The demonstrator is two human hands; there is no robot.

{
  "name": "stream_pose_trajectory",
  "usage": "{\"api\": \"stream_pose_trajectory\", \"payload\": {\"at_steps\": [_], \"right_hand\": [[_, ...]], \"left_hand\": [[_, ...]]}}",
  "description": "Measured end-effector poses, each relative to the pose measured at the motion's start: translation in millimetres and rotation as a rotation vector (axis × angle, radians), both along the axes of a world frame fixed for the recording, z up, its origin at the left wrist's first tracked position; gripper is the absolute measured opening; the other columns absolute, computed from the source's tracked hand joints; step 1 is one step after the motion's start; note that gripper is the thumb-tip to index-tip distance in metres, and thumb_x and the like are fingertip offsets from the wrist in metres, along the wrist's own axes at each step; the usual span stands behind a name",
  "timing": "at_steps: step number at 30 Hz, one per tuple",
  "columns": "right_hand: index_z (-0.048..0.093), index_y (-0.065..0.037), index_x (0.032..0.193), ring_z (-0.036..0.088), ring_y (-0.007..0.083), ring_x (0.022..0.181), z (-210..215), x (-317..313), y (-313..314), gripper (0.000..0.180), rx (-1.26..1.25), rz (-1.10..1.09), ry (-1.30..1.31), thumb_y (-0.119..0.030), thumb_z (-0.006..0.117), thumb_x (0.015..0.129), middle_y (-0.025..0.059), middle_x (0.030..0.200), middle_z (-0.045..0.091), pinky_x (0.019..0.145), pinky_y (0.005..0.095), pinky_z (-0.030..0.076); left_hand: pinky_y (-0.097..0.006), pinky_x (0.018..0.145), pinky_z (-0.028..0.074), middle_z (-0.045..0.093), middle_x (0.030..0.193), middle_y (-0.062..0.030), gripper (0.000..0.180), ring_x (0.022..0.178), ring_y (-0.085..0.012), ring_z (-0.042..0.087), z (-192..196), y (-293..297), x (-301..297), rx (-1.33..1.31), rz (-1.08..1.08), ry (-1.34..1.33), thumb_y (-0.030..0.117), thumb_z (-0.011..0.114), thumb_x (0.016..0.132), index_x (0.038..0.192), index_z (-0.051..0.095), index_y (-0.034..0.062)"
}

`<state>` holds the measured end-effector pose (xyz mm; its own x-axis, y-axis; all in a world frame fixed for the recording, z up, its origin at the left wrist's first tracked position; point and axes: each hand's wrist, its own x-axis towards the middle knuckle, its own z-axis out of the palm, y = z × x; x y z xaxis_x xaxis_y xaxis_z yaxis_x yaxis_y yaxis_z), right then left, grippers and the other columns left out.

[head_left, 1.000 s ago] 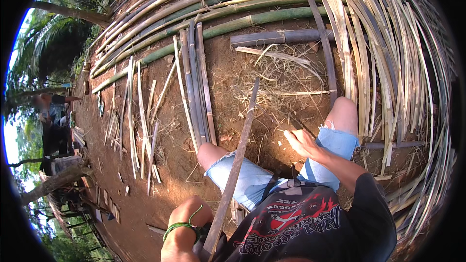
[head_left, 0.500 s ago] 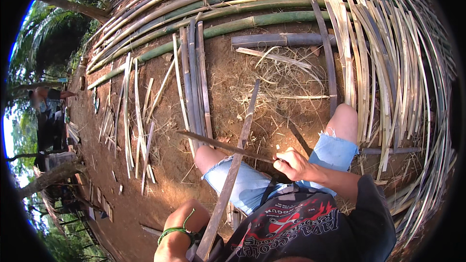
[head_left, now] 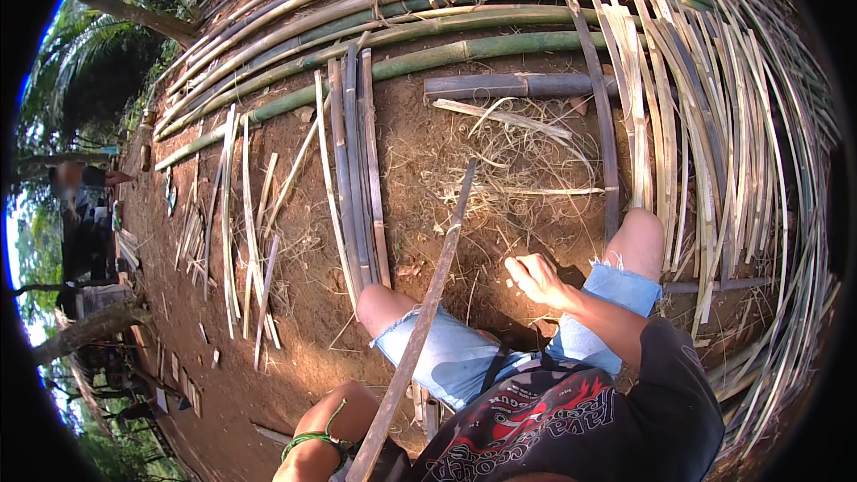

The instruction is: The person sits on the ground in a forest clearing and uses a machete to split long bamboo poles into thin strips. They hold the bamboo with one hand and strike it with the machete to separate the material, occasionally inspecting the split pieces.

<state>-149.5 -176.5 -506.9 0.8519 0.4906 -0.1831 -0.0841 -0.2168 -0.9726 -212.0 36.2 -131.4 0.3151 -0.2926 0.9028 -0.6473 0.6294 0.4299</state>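
Note:
A long, narrow bamboo strip [head_left: 423, 330] slants from the lower edge up between my knees, its far tip over the dirt. My right hand [head_left: 534, 278] is closed in a fist near my right knee, to the right of the strip and apart from it. The long-bladed knife it held a moment ago does not show clearly now. At the lower left, beside the strip's near end, is my left wrist with a green cord bracelet [head_left: 308, 436]. The fingers of my left hand lie out of sight.
Several split bamboo slats [head_left: 705, 143] lie in a dense row on the right. Dark slats [head_left: 354, 170] and pale strips [head_left: 254, 241] lie to the left. Whole bamboo poles [head_left: 473, 49] cross the far side. Curly shavings [head_left: 527, 156] cover the dirt ahead. Another person [head_left: 85, 187] is far left.
My right hand has moved slightly up and away from the strip. The knife blade that crossed over the strip no longer shows there. The strip's near end has shifted a little left.

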Motion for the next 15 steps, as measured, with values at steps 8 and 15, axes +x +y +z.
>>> {"api": "stream_pose_trajectory", "payload": {"at_steps": [8,15], "right_hand": [[0.048,-0.001,0.064,0.042,0.0256,0.043,29.2,12.4,15.9,0.045,0.011,0.108,-0.224,-0.032,0.053,0.095,0.0148,0.050,0.043,0.047,0.0399,0.034],[0.046,-0.001,0.059,0.048,0.0166,0.051,-92.8,90.4,-14.6,0.065,-0.487,-0.145,0.145,-0.054,0.041,0.097,0.0063,0.053,0.047,0.051,0.0378,0.039]], "left_hand": [[-0.024,0.038,0.027,0.040,0.051,0.0041,0.034,0.040,-0.0066,0.041,-9.6,12.7,5.0,-0.009,0.025,-0.001,0.015,0.049,0.091,0.061,0.036,0.0201],[-0.024,0.038,0.027,0.039,0.051,0.0047,0.033,0.040,-0.0062,0.040,-14.4,11.3,12.4,-0.012,0.000,-0.022,0.014,0.050,0.091,0.061,0.036,0.0201]]}}
